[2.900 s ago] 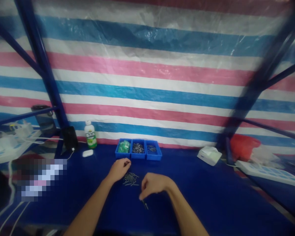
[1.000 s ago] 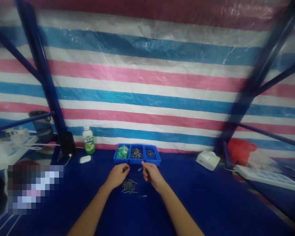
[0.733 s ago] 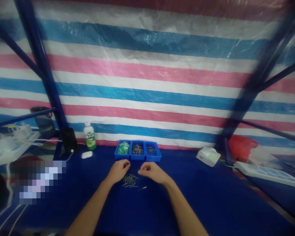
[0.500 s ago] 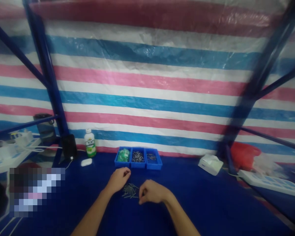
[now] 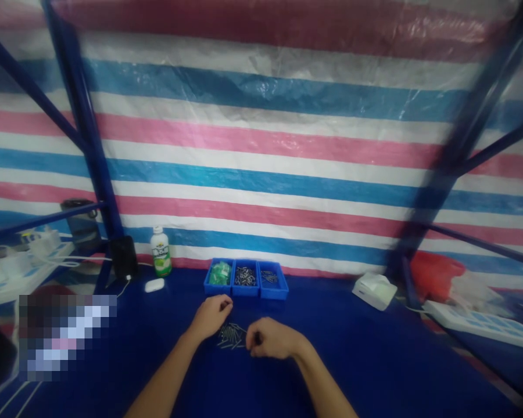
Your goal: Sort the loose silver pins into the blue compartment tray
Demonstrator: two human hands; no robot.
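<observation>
Slim metal screws or pins (image 5: 230,336) lie in a loose pile on the blue tabletop between my hands. At the pile's upper left, my left hand (image 5: 212,316) rests with its fingers curled together; whatever they hold, if anything, is hidden. My right hand (image 5: 273,338) is closed in a pinch at the right edge of the pile, and its fingertips hide anything between them. Behind the hands stand three joined blue bins: the left bin (image 5: 206,287) with a green packet (image 5: 220,273), the middle bin (image 5: 244,292) with short metal pieces, the right bin (image 5: 279,294) with a few thin screws.
A white and green bottle (image 5: 161,252), a small white case (image 5: 154,285) and a black device (image 5: 123,258) on a cable are at the back left. A tissue pack (image 5: 375,291) sits at the right. Power strips (image 5: 483,323) and a red bag (image 5: 436,275) lie farther out.
My right hand has shifted very slightly upward, its fingers curling closer at the pile's edge. My left hand stays in nearly the same place. The view has tilted a little.
</observation>
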